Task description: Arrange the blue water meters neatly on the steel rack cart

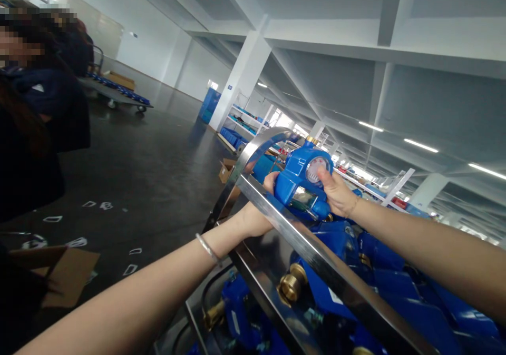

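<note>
Both of my hands hold one blue water meter (301, 178) with a round white dial, lifted above a shiny steel cart. My left hand (261, 207) grips its left side from beyond the cart's steel handle bar (316, 255), and part of that hand is hidden by the bar. My right hand (334, 191) is closed on the meter's right side, thumb on the dial face. Below lie several more blue meters (375, 281) with brass threaded ends (291, 284).
A person in dark clothes (35, 128) stands close at the left. Cardboard (67, 276) and scraps of paper lie on the dark floor. A flat trolley (118, 97) stands far back left; shelving with blue boxes (237, 134) runs by the white pillar.
</note>
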`<action>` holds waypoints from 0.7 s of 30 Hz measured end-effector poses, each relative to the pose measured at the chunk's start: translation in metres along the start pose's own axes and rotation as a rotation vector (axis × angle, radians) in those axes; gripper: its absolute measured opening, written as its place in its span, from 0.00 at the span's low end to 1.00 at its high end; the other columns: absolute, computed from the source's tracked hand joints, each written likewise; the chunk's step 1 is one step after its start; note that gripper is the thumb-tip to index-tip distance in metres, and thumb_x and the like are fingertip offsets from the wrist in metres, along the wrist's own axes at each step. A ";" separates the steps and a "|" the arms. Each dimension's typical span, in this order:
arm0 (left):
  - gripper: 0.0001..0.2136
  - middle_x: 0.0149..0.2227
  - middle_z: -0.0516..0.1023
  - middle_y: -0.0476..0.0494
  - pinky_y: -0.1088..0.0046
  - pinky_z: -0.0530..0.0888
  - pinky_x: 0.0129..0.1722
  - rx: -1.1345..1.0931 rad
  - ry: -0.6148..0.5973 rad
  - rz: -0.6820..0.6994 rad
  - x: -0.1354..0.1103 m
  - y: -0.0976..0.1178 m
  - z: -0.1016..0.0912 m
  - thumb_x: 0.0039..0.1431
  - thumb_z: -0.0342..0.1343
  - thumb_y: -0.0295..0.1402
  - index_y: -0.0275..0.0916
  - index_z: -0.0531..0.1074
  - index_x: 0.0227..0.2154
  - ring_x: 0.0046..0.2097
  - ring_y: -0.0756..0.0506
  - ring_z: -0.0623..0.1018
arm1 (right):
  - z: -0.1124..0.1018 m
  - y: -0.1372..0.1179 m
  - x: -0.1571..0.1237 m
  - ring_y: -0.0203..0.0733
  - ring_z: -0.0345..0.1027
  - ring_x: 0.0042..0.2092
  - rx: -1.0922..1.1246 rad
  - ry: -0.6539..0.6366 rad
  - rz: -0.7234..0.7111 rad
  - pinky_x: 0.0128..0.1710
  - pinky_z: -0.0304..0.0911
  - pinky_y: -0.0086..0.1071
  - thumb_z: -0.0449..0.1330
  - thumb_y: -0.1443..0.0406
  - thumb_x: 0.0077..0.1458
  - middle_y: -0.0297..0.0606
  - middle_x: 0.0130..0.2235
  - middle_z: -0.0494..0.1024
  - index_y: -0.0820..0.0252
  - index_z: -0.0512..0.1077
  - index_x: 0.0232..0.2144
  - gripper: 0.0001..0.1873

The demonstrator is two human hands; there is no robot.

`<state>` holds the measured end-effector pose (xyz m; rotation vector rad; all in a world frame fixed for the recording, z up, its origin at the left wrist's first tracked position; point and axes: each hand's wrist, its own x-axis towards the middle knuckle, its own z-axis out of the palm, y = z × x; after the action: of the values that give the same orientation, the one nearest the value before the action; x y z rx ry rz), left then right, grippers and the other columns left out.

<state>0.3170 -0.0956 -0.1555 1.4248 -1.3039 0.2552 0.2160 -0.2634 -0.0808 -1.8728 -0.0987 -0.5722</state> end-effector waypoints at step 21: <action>0.15 0.29 0.76 0.46 0.59 0.69 0.49 0.161 0.091 -0.173 -0.019 0.009 0.019 0.54 0.51 0.45 0.39 0.73 0.25 0.40 0.40 0.75 | -0.045 0.017 -0.010 0.35 0.70 0.31 -0.160 -0.276 0.572 0.30 0.65 0.29 0.57 0.48 0.51 0.36 0.31 0.75 0.58 0.65 0.37 0.22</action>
<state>0.2937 -0.0979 -0.1718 1.6328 -1.0985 0.3110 0.1976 -0.3091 -0.0882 -2.0072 0.3034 0.0739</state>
